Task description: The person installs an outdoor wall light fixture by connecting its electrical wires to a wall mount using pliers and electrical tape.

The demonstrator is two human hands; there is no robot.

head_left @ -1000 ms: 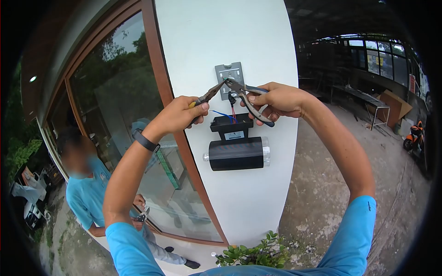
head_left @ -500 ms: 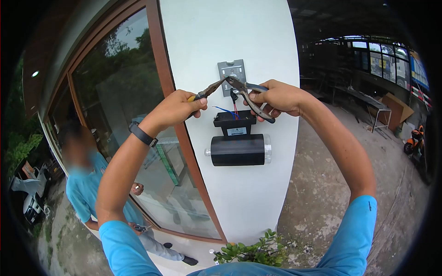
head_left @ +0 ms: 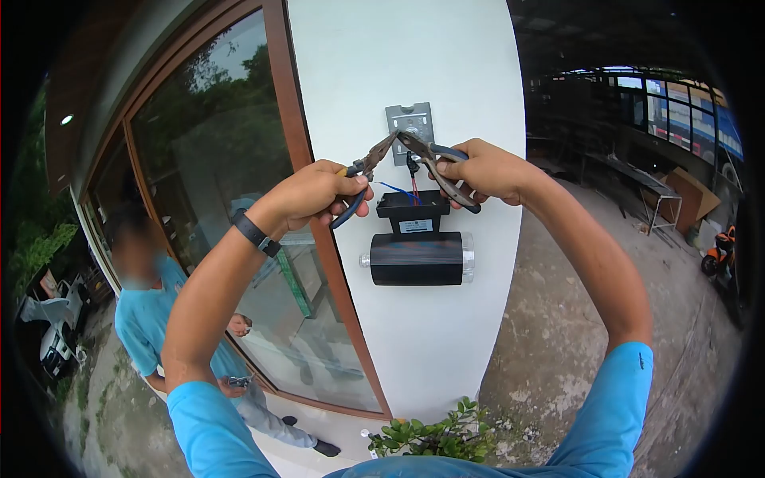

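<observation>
Grey plate (head_left: 412, 118) — plier tips (head_left: 390, 141) converge near left edge — wall (head_left: 366, 64) above.

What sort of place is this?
Probably outdoors, beside a shed or workshop: a brown-framed glass panel, a leafy plant by a white wall, and a long table under a dark roof.
</observation>
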